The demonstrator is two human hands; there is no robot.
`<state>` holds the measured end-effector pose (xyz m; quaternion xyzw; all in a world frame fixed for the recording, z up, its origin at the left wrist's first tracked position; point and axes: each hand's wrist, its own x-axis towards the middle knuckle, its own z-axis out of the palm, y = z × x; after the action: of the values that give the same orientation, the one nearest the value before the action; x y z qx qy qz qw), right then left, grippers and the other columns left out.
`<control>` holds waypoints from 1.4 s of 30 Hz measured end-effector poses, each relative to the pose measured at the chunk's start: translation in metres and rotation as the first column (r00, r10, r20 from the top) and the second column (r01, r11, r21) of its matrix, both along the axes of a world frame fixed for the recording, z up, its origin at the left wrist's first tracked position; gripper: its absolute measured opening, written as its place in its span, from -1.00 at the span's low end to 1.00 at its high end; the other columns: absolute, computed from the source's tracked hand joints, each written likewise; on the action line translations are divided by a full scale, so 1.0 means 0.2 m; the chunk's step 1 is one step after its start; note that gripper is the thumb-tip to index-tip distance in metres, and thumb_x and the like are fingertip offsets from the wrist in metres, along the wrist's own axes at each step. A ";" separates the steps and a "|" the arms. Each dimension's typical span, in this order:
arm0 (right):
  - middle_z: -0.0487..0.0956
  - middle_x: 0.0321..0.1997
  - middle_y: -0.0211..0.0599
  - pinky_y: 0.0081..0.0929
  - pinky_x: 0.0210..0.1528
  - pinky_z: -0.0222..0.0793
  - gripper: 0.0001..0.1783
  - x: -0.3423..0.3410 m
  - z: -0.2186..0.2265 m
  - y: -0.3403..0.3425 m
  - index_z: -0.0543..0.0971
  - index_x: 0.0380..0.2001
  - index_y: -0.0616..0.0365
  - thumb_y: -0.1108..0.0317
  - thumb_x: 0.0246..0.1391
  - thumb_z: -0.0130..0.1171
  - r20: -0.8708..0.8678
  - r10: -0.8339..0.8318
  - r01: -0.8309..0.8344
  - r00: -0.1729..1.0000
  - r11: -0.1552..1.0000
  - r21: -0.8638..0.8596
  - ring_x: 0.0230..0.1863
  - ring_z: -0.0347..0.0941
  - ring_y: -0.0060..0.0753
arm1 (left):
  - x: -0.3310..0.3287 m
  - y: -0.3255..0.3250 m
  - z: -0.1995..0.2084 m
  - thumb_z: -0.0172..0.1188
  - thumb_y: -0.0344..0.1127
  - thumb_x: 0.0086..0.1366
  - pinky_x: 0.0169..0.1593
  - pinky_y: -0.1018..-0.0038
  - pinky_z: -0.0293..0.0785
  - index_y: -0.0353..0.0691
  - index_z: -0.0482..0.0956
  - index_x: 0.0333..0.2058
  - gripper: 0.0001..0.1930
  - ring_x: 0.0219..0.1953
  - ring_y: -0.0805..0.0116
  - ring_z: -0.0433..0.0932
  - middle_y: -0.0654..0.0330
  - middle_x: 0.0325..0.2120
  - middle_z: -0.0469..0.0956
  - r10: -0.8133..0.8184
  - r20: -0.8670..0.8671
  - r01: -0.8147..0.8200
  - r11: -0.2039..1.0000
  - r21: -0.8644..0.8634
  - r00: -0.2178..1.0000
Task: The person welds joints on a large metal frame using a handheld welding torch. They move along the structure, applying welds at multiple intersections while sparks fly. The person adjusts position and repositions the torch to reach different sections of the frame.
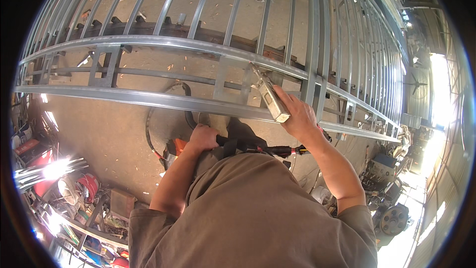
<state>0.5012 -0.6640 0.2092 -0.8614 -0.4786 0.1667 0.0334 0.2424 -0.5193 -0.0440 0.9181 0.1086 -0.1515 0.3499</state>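
The right hand (300, 116) is near 3 o'clock, with its fingers wrapped round one metal tool (275, 103). The tool sits near the middle, toward 1 o'clock. It is long, hard and boxy, with a scuffed silver skin and a thin end pointing to 12 o'clock. That end is up by a rail; I cannot tell if they touch.

The left hand (204, 137), toward 8 o'clock, is curled up small by a black, bendy hose (189, 119). Its fingertips are hidden, so I cannot tell how tightly it grips.

A big metal frame (183, 101) stretches from 9 o'clock over 12 to 3. It has two long, smooth, shiny rails low down and many thin straight bars, too many to count at the curved edges. The tool and right hand block a bit of the lower rail.

The floor (124, 144) is flat, tan and dusty. One shiny bunch of rods (52, 171) is at 8 o'clock, above a messy heap. One round, dark wheel (391, 219) is at 4 o'clock. One soft brown shirt (258, 208) fills 6 o'clock.
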 end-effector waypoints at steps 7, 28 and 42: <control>0.63 -0.13 -0.15 0.05 -0.17 0.58 -0.06 0.00 -0.03 0.00 0.22 0.45 -0.35 0.34 0.02 0.38 0.018 -0.005 0.005 1.000 1.000 -0.003 -0.21 0.64 0.17 | -0.01 0.00 0.01 0.30 -0.03 -0.08 0.05 0.16 0.47 -0.01 0.78 -0.36 -0.69 -0.16 0.10 0.70 0.12 -0.36 0.73 -0.055 -0.061 0.055 0.998 -0.014 0.997; 0.60 -0.11 -0.15 0.06 -0.14 0.56 -0.04 0.05 -0.01 -0.03 0.20 0.47 -0.35 0.32 0.02 0.38 -0.017 -0.026 0.025 1.000 0.999 -0.022 -0.19 0.62 0.19 | 0.01 -0.02 0.02 0.33 -0.05 -0.07 0.05 0.14 0.47 0.03 0.79 -0.29 -0.67 -0.16 0.07 0.69 0.09 -0.35 0.73 -0.036 -0.073 0.034 0.999 -0.033 0.997; 0.66 0.08 -0.04 -0.19 0.07 0.54 -0.25 0.19 0.28 0.00 0.41 0.37 -0.07 0.21 0.12 0.41 -0.525 0.086 -0.022 0.847 0.992 0.128 0.06 0.60 0.16 | 0.07 -0.10 0.04 0.32 0.03 0.02 0.03 0.14 0.45 0.09 0.78 -0.23 -0.65 -0.15 0.07 0.69 0.10 -0.32 0.73 -0.045 -0.122 0.039 0.998 -0.055 0.992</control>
<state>0.5402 -0.6648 0.2658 -0.7649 -0.4839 0.3697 0.2096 0.2565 -0.5387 -0.0362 0.8996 0.1067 -0.2179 0.3631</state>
